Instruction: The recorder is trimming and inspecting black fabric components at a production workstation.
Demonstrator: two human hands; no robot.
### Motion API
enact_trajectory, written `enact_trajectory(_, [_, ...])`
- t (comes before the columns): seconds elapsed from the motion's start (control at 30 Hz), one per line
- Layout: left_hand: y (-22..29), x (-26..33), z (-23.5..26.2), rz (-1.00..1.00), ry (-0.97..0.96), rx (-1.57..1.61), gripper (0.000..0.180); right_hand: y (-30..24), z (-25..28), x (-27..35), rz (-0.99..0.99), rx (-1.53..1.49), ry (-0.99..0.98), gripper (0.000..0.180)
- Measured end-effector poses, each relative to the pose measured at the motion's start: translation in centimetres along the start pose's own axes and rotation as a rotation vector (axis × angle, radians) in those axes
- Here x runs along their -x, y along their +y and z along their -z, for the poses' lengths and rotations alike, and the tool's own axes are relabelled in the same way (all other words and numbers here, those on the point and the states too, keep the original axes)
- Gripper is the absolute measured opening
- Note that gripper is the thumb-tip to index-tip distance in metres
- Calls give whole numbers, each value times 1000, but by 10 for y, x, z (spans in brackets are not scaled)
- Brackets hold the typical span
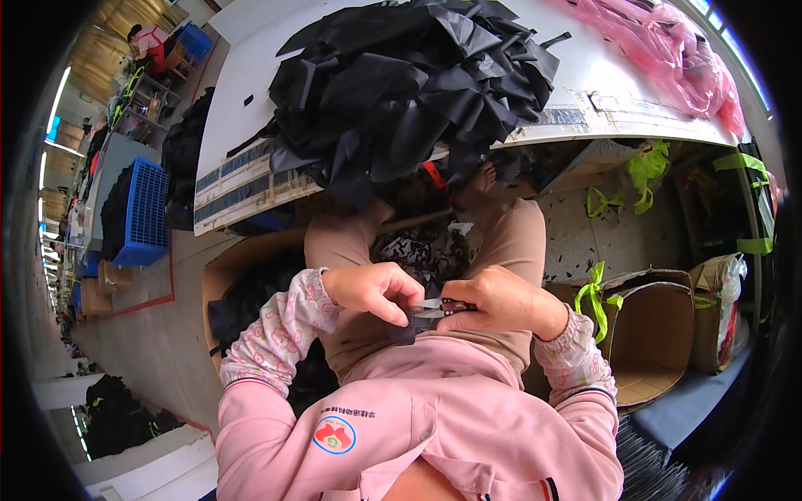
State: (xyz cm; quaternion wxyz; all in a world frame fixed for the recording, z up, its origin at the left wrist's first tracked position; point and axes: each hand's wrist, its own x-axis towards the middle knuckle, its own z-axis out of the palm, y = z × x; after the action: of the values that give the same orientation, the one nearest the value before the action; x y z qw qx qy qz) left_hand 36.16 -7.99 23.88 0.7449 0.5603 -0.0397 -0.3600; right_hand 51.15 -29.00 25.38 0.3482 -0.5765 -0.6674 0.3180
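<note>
A small dark piece of black fabric [407, 321] sits in the person's lap, just above the pink jacket, pinched between the thumb and fingers of the left hand [372, 288], which is curled closed on its upper edge. Directly to its right, touching the cloth, are small metal snips with a shiny blade [434, 307]; the right hand [499, 299] is closed around their handle, with the blade tip pointing left toward the left hand's fingertips. The two hands are nearly touching, the fabric hanging between and slightly below them.

Both forearms wear pink floral patterned sleeve covers [280, 330]. Beyond the hands are the person's knees in tan trousers [518, 238], with dark scraps lying on the floor between them. Further out, a white table [585, 83] carries a large heap of black fabric strips [409, 83] and a crumpled pink plastic bag [677, 58]. An open brown cardboard box [656, 334] stands at the right, and a blue plastic crate [146, 213] at the left.
</note>
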Motion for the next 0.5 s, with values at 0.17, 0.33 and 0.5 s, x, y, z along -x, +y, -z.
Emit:
enact_trajectory(0.17, [0,-4,2,15,-64,-53,10,1,-6,-3,34,-13,-36,37])
enact_trajectory(0.33, [-2,-4,2,20,-67,-58,10,0,-8,-5,75,26,-18,36])
enact_trajectory(0.5, [-2,-4,0,24,-61,-95,10,1,-11,-4,68,67,-43,35])
